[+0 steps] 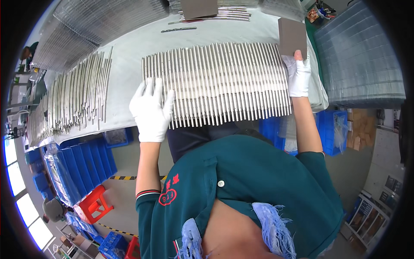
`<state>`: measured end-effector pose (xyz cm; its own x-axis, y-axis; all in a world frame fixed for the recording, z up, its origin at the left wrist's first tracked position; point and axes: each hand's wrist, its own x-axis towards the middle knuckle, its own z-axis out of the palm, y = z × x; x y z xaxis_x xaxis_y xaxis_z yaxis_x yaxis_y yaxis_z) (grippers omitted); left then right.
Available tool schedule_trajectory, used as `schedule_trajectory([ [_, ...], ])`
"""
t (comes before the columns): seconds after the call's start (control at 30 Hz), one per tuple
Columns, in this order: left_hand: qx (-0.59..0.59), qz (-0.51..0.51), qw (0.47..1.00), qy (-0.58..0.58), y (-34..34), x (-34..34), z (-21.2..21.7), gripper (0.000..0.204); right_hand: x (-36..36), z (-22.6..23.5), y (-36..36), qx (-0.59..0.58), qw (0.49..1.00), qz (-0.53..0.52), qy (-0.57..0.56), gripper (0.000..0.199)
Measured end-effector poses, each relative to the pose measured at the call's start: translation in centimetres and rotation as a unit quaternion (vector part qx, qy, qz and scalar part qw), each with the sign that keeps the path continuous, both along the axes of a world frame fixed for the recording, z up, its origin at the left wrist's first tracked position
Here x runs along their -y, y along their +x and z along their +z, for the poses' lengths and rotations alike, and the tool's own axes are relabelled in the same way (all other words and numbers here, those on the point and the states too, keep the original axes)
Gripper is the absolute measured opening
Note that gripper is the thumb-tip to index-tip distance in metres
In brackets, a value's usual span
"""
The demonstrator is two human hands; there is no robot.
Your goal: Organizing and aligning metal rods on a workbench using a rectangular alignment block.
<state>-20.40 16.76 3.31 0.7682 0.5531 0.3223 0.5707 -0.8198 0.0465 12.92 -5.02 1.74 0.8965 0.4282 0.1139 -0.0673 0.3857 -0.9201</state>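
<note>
A wide row of slim shiny metal rods [215, 84] lies side by side on the white-covered table in front of me. My left hand [151, 110], in a white glove, is open with fingers spread. Its fingertips lie over the left end of the row. At the right end, my right hand [298, 77], gloved in white with the thumb tip bare, grips a flat grey-brown block [294, 39]. The block stands at the upper right corner of the row, and the fingers behind it are partly hidden.
More loose rods [79, 93] lie at the table's left. A twist drill bit [179, 30] and another grey-brown block [199, 8] on some rods are at the back. Stacked clear plastic trays [362, 64] stand at right, others at back left. Blue bins [334, 129] sit below.
</note>
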Motion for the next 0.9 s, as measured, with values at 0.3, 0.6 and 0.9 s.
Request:
schedule_trajectory([
  [0.3, -0.026, -0.246, 0.957, -0.151, 3.1, 6.5, 1.3, 0.098, 0.3, 2.6, 2.2, 0.06, 0.993, -0.105, 0.01, 0.062],
  [0.6, -0.023, -0.305, 0.941, -0.147, 5.1, 7.0, 0.4, 0.089, 1.9, 2.5, 2.0, 0.124, 0.988, -0.086, -0.037, 0.072],
  [0.9, 0.052, -0.392, 0.905, -0.155, 12.4, 13.8, -1.3, 0.064, 1.4, 1.3, 2.1, 0.154, 0.981, -0.098, -0.068, 0.069],
])
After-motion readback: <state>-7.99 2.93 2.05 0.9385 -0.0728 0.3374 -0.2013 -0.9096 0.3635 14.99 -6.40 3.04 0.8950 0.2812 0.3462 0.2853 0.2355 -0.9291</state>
